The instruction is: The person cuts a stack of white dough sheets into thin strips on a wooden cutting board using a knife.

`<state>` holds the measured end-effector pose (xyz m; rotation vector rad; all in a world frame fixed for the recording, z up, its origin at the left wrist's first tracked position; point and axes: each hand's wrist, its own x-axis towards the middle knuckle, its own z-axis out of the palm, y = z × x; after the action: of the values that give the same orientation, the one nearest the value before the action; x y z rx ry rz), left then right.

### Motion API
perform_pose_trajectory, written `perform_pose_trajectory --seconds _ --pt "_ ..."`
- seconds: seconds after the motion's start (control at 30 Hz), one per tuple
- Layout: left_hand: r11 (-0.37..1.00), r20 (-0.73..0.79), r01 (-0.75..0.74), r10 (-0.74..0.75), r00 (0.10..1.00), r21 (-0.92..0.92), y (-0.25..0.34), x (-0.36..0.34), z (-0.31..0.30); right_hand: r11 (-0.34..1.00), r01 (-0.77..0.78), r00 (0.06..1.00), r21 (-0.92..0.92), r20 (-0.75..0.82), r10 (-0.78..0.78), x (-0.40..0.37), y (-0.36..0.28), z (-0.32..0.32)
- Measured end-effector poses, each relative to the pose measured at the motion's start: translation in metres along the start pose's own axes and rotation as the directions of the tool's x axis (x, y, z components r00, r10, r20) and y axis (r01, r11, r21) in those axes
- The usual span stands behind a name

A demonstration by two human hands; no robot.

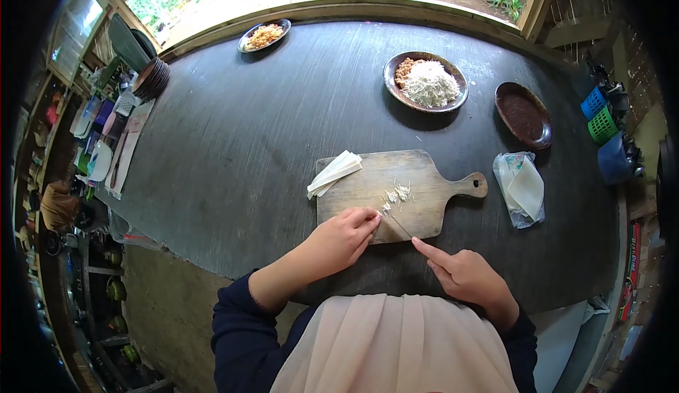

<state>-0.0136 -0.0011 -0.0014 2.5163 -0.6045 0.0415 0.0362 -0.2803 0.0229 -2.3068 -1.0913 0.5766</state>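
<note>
My right hand (463,273) grips a knife (400,225), its index finger stretched along the top and its blade over the near part of a wooden cutting board (417,167). Close to the blade, my left hand (343,236) presses its curled fingertips together on the board around a white strip, mostly hidden by the fingers. Thin white shreds (399,194) lie in a small pile just beyond the knife tip. At the board's far left corner rests a stack of flat white strips (336,172), partly over the edge.
Right of the board, a clear plastic bag (520,189) holds white sheets. Farther back stand a bowl (460,103) of white shreds and brownish food, a dark oval dish (523,115), and a plate (244,44) of orange shreds. Stacked bowls (153,80) are at left; coloured baskets (602,125) hang right.
</note>
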Motion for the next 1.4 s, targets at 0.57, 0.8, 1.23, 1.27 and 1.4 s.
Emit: perform_pose_trajectory --seconds 0.57,0.8,1.23,1.27,1.4 --pt "1.000 -0.028 -0.011 0.011 1.000 0.013 0.001 0.001 -0.002 0.997 -0.051 0.996 0.049 0.073 0.048 0.007 -0.002 0.000" --pt "1.000 -0.025 -0.009 0.010 1.000 0.029 0.002 0.001 -0.002 0.995 -0.072 0.994 0.069 0.092 0.066 0.007 -0.003 -0.003" --pt "1.000 -0.035 -0.002 0.003 0.999 0.009 0.003 0.001 -0.002 0.995 -0.082 0.989 0.062 0.128 0.074 0.002 -0.003 -0.006" --pt "1.000 -0.036 -0.007 0.007 0.999 0.007 0.003 0.001 -0.002 0.996 -0.071 0.992 0.051 0.107 0.066 0.001 -0.003 -0.006" --pt "1.000 -0.027 0.001 -0.001 1.000 0.000 0.003 0.001 -0.002 0.999 -0.035 0.998 0.013 0.043 0.034 0.002 -0.001 -0.005"
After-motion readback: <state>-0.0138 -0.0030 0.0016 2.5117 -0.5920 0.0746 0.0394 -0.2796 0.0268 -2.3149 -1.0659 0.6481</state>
